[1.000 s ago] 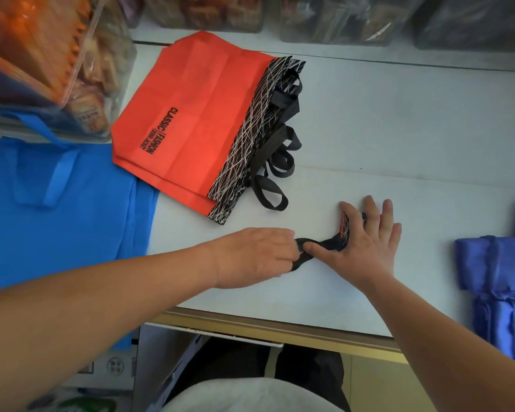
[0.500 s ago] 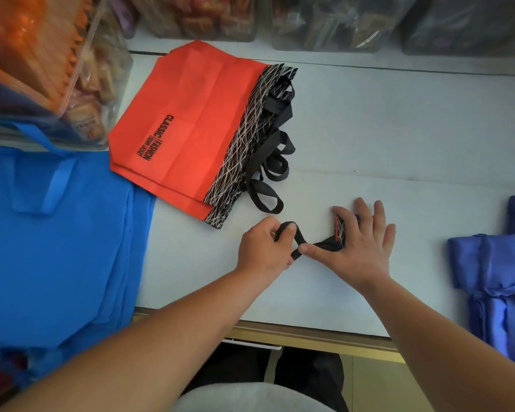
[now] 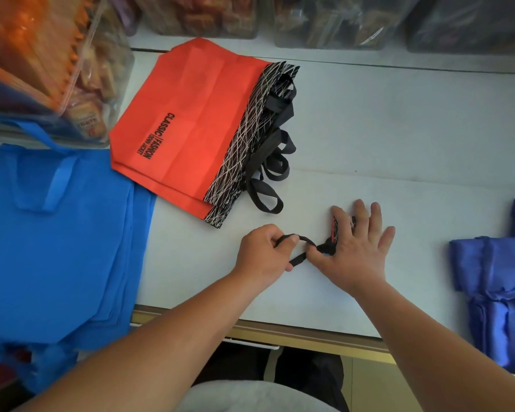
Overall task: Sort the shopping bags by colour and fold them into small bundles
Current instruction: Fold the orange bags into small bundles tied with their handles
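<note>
Obs: left hand (image 3: 262,251) fingers curl round the black strap (image 3: 298,259). Right hand (image 3: 357,251) fingers straight and spread, pressing the red-and-black bundle (image 3: 336,230) onto the tabletop (image 3: 399,144) near its front edge. Bundle mostly hidden, apparently 1 bag. Red bags (image 3: 197,120) behind, blue bags (image 3: 57,233) left, blue bundles (image 3: 488,278) right.

the left forearm (image 3: 161,331) comes in from 7 o'clock and the right forearm (image 3: 428,337) from 5 o'clock, so the hands nearly meet at centre. the left hand (image 3: 263,252) is curled, knuckles up, fingers and thumb gripping a loop of black strap (image 3: 298,259). the right hand (image 3: 359,252) lies palm down, 4 fingers straight and spread toward 12 o'clock, thumb stretched toward 9 o'clock, touching the strap.
</note>
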### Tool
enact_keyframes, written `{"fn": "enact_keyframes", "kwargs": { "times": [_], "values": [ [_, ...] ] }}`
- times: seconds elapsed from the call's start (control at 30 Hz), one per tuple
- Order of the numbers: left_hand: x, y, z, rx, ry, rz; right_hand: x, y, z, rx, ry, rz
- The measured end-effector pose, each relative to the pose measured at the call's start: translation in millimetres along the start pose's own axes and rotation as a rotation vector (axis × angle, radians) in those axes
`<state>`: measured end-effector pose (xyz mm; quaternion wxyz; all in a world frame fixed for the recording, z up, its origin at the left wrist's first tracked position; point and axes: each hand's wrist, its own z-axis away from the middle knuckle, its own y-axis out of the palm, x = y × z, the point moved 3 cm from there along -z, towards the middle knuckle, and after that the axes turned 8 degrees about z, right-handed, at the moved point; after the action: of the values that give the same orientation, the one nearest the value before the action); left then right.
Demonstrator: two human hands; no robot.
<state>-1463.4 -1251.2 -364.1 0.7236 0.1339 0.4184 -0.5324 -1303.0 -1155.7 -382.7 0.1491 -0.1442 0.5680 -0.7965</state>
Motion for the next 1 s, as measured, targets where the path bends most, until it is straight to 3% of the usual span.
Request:
{"fn": "enact_keyframes", "kwargs": {
  "times": [0.4, 0.57, 0.67, 0.77, 0.9, 1.0],
  "values": [
    [-6.8, -1.6, -12.3, 0.038, 0.021, -0.102, -12.8, 6.7, -4.0, 0.013, -0.136, -0.002],
    [-15.6, -1.9, -21.5, -0.029, 0.052, -0.157, -22.4, -1.7, 1.7, 0.023, -0.173, -0.112],
    [-13.4, 0.2, -20.5, -0.053, 0.033, -0.135, -33.1, -15.5, 10.0, -0.135, 0.087, -0.169],
    [-10.8, 4.3, -16.4, -0.08, 0.01, -0.119, -39.0, -22.5, 13.9, 0.017, 0.417, -0.368],
    [-15.7, 9.2, -11.0, -0.141, 0.017, -0.138, -43.2, -21.0, 4.9, 0.107, 0.552, -0.746],
    [-25.9, 11.1, -4.7, -0.161, 0.03, -0.036, -47.1, -30.7, 2.5, 0.207, 0.518, -0.93]
  ]
}}
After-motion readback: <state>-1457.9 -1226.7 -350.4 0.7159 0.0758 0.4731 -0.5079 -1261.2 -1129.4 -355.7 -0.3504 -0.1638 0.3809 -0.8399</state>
